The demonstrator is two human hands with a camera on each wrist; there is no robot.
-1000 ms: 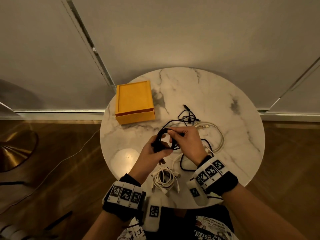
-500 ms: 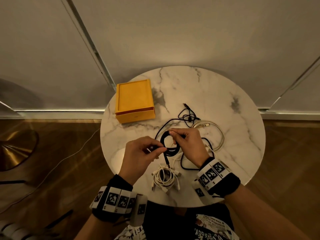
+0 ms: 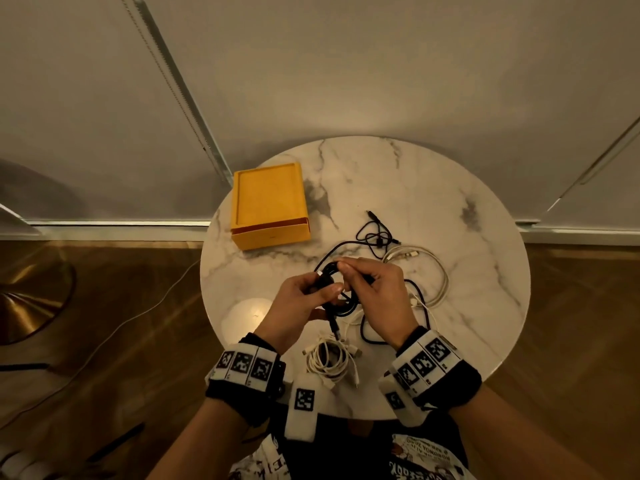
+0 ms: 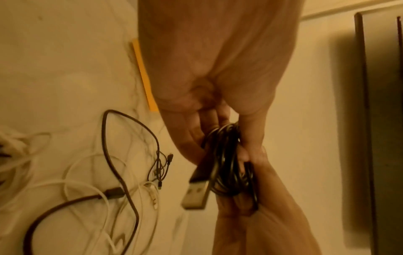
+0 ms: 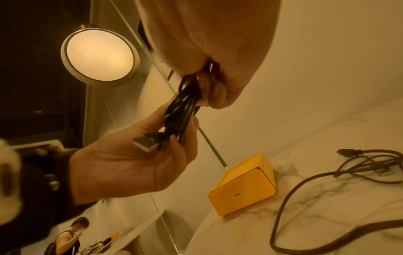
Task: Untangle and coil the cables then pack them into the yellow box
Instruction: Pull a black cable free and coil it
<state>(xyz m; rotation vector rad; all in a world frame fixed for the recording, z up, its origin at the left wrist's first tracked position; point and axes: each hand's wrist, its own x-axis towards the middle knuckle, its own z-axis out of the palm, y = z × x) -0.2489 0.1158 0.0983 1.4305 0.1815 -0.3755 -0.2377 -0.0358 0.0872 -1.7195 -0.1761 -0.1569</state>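
A small coil of black cable (image 3: 341,303) hangs over the middle of the round marble table (image 3: 450,202), gripped from both sides. My left hand (image 3: 311,292) holds the coil (image 4: 229,163) with its USB plug (image 4: 195,195) sticking out below the fingers. My right hand (image 3: 374,289) pinches the coil's other side (image 5: 181,110). A loose black end arcs away toward a thin tangled black cable (image 3: 375,233). The yellow box (image 3: 270,202) lies shut at the table's back left. A white coiled cable (image 3: 327,360) lies near the front edge.
A loose white cable loop (image 3: 436,271) and a thicker dark cable (image 3: 419,296) lie to the right of my hands. A thin cord (image 3: 138,313) trails over the wooden floor at left, near a brass lamp base (image 3: 31,299). The wall stands just behind the table.
My left hand has moved right from pinching the cable beside the coil and now grips the coil itself. Both hands sit closer together.
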